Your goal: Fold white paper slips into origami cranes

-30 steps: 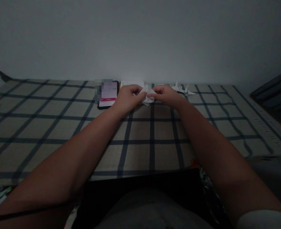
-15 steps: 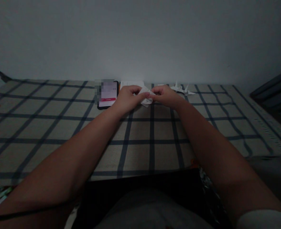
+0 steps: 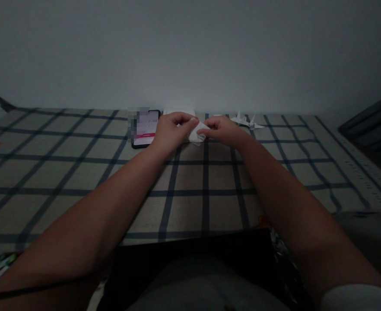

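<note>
My left hand and my right hand meet over the far middle of the checked cloth. Both pinch a small folded piece of white paper between their fingertips, just above the cloth. The fingers of each hand are curled closed on the paper, and part of it is hidden behind them. A lit phone lies flat just left of my left hand.
Two small white folded paper figures sit on the cloth to the right of my right hand, near the wall. A white sheet lies behind my hands. A dark object stands at the right edge.
The hands have barely shifted. My fingers have worked the paper, which now looks more tightly gathered between them and slightly lower.
</note>
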Demonstrator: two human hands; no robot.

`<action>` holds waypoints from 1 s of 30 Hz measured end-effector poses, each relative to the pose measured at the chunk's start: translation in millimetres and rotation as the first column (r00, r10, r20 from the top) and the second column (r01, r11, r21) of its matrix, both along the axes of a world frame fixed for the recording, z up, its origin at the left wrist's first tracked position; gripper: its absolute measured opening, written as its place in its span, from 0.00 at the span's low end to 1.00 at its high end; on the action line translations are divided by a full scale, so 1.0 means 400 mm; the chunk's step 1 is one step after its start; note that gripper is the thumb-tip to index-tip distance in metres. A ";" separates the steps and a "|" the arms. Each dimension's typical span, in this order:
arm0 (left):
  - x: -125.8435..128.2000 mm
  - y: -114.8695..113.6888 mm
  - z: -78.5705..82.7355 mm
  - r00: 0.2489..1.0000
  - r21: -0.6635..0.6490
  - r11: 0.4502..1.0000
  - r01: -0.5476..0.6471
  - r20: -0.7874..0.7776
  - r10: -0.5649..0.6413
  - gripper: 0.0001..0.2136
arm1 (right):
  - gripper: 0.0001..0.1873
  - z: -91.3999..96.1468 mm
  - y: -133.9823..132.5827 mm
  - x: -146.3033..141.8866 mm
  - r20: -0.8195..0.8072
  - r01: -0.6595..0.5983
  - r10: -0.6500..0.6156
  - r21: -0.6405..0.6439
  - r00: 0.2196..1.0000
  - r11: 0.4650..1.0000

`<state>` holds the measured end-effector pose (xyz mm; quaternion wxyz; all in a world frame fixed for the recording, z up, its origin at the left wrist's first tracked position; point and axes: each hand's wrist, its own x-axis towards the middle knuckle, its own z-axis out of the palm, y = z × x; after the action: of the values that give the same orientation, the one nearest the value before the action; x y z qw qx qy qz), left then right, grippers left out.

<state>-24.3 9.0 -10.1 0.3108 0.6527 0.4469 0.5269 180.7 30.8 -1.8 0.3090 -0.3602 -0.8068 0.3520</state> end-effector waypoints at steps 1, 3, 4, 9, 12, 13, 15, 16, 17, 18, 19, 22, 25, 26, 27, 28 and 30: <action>0.001 0.002 -0.002 0.999 -0.024 1.000 0.007 0.037 -0.006 0.14 | 0.22 0.000 0.000 0.000 -0.001 0.001 -0.001 0.003 1.000 1.000; 0.005 0.007 -0.007 0.994 -0.065 0.998 0.020 0.111 -0.012 0.17 | 0.22 0.001 0.001 0.000 0.001 -0.010 0.010 0.016 1.000 1.000; 0.006 0.008 -0.009 0.989 -0.085 0.996 0.031 0.146 -0.018 0.19 | 0.22 0.001 0.001 0.000 0.007 -0.020 0.020 0.022 1.000 1.000; 0.006 0.015 -0.009 0.962 -0.148 0.979 0.139 0.254 -0.098 0.24 | 0.22 0.000 0.002 -0.002 0.032 -0.046 0.045 0.044 0.998 0.998; 0.002 0.016 -0.001 0.970 -0.137 0.981 0.137 0.219 -0.105 0.24 | 0.21 -0.003 0.003 -0.002 0.020 -0.023 0.021 0.072 1.000 0.997; 0.000 0.015 0.001 0.975 -0.131 0.983 0.129 0.200 -0.101 0.23 | 0.21 -0.005 0.004 -0.002 0.011 -0.011 0.010 0.076 1.000 0.997; -0.003 0.011 0.004 0.985 -0.119 0.986 0.117 0.139 -0.100 0.21 | 0.23 -0.009 0.006 -0.001 -0.025 0.020 -0.018 0.075 1.000 0.997; -0.004 0.009 0.004 0.990 -0.106 0.988 0.113 0.097 -0.103 0.20 | 0.24 -0.010 0.006 -0.002 -0.050 0.038 -0.034 0.070 0.998 0.997; -0.006 0.008 0.003 0.993 -0.086 0.990 0.110 0.054 -0.105 0.18 | 0.25 -0.012 0.006 -0.002 -0.076 0.057 -0.052 0.063 0.996 0.996; -0.008 0.007 0.002 0.994 -0.060 0.992 0.109 0.013 -0.108 0.17 | 0.26 -0.012 0.005 -0.003 -0.100 0.076 -0.071 0.055 0.992 0.996; -0.010 0.007 0.001 0.994 -0.029 0.994 0.108 -0.022 -0.109 0.16 | 0.26 -0.013 0.004 -0.005 -0.119 0.093 -0.087 0.044 0.989 0.995; -0.015 0.013 -0.004 0.994 0.081 0.993 0.086 -0.073 -0.081 0.15 | 0.24 -0.011 0.001 -0.010 -0.174 0.113 -0.114 -0.013 0.978 0.993; -0.019 0.021 -0.006 0.995 0.175 0.984 0.032 -0.097 -0.015 0.15 | 0.23 -0.009 -0.002 -0.011 -0.227 0.083 -0.103 -0.098 0.968 0.992; -0.020 0.023 -0.007 0.995 0.197 0.980 0.014 -0.097 0.006 0.16 | 0.22 -0.009 -0.003 -0.011 -0.236 0.064 -0.094 -0.132 0.967 0.989; -0.021 0.025 -0.007 0.995 0.214 0.977 0.000 -0.096 0.021 0.16 | 0.22 -0.010 -0.004 -0.010 -0.238 0.046 -0.086 -0.169 0.967 0.985; -0.021 0.026 -0.008 0.995 0.226 0.974 -0.007 -0.097 0.030 0.17 | 0.21 -0.011 -0.004 -0.010 -0.236 0.030 -0.079 -0.204 0.968 0.979; -0.020 0.026 -0.009 0.994 0.233 0.972 -0.003 -0.108 0.029 0.17 | 0.18 -0.014 -0.004 -0.010 -0.228 0.012 -0.070 -0.248 0.971 0.969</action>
<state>-32.2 19.3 -13.7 0.2026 0.7091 0.4038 0.5413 176.9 29.3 -7.2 0.3626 -0.3680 -0.7074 0.4823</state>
